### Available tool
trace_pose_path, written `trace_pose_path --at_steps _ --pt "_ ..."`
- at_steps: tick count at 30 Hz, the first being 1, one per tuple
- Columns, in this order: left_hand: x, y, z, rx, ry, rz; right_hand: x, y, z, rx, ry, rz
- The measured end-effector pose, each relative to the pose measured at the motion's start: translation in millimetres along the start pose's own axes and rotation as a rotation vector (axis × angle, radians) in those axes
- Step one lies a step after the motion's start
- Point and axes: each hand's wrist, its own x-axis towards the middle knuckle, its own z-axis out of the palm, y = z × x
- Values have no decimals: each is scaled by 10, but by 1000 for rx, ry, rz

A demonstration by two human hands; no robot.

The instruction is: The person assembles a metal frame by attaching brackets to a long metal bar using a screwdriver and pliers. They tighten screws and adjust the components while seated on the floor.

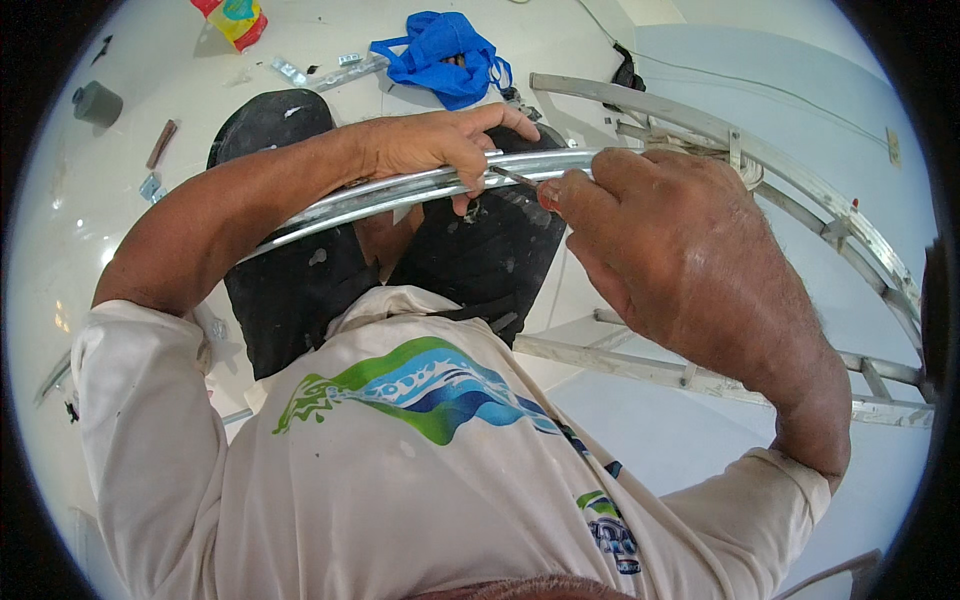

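A long silvery metal channel [345, 208] lies across my knees in black trousers. My left hand [430, 145] is wrapped over it, with the index finger stretched along the far side and the other fingers curled round the near edge. In my closed right hand [680, 235] is a thin-shafted tool that looks like a screwdriver [515, 178]. Its shaft points left and meets the channel close to my left fingertips. A bit of red shows at the fingers; the rest of the handle is hidden inside the fist. The channel's right end runs behind my right hand.
An aluminium ladder [735, 140] lies or leans at the right, close beyond my right arm. On the floor ahead are a blue cloth bag [440, 55], a red-and-yellow packet [240, 22], a grey cup [98, 104], a brown stick-like piece [161, 143] and small metal brackets [289, 71].
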Motion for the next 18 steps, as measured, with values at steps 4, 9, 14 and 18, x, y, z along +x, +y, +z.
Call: trace_pose_path --at_steps 4,9,14,18 --pt "0 -19 5 42 34 17 36 108 68 -18 159 -101" --pt "-66 26 76 89 83 23 13 -38 113 129 198 412" --pt "-38 -3 3 -15 45 -12 79 -96 102 15 262 203" --pt "17 -106 -28 -15 8 38 89 48 110 22 321 -25"
